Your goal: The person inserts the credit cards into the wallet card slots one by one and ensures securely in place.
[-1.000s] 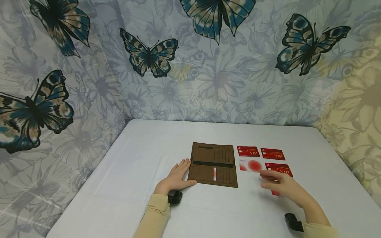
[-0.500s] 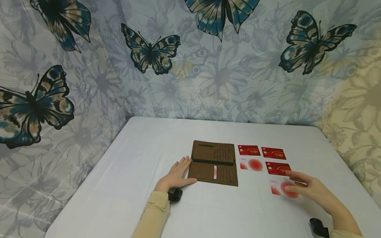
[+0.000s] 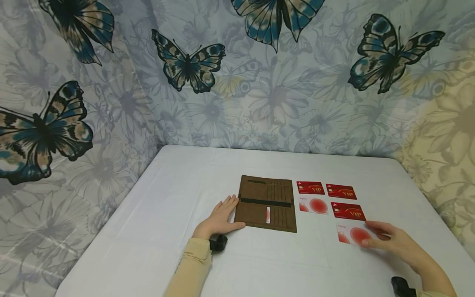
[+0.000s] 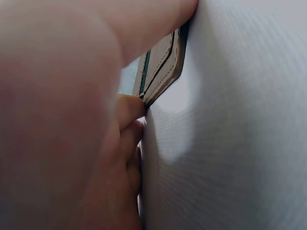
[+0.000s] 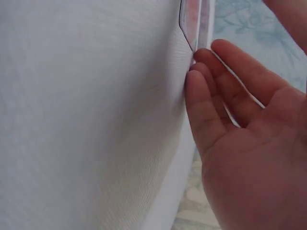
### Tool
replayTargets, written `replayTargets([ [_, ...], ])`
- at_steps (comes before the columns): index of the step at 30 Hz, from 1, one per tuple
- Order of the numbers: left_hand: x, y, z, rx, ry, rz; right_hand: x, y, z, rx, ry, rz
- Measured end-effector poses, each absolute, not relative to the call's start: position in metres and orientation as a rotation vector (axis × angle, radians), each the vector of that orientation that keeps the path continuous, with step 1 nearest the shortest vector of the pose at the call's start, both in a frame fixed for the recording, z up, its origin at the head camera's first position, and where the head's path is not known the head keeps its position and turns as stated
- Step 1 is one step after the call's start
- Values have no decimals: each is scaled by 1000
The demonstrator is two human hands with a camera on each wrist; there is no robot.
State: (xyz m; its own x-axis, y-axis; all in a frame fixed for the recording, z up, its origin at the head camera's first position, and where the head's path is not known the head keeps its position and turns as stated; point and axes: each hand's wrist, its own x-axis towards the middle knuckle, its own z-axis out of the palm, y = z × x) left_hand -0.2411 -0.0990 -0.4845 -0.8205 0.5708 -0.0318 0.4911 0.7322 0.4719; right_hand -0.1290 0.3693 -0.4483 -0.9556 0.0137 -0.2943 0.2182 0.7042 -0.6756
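Right grip at a pale card, left grip beside the open wallet

From my end, the head feed gives me the person's left grip (image 3: pixel 218 222) lying flat on the white counter (image 3: pixel 148 231), spread wide. Its fingertips meet the left edge of the brown wallet (image 3: pixel 265 212), and the thumb lies at the wallet's near left corner; my left wrist feed shows that edge close up. The wallet lies open, a dark band across its middle, with a narrow pink-and-white strip (image 3: pixel 268 215) in the nearer half.

My right grip (image 3: pixel 396 244) is at the pale card with a red circle (image 3: pixel 349 234), the nearest of those set out right of the wallet. I see the thumb over the card's right part and the forefinger at its far right corner, a narrow gap between them. I cannot tell whether they pinch the card or merely touch it; the right wrist feed shows the other fingers reaching down to the counter beside the card.

Beyond that card I have a red VIP card (image 3: pixel 349 211), with a second pale card (image 3: pixel 313 205) to its left. Two more red cards, one on the left (image 3: pixel 310 187) and one on the right (image 3: pixel 341 191), make the farthest row.
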Motion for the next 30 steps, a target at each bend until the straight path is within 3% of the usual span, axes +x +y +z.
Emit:
replayTargets([
  [30, -240, -98, -482, 864, 2754, 695, -138, 379, -459, 198, 2728, -961],
])
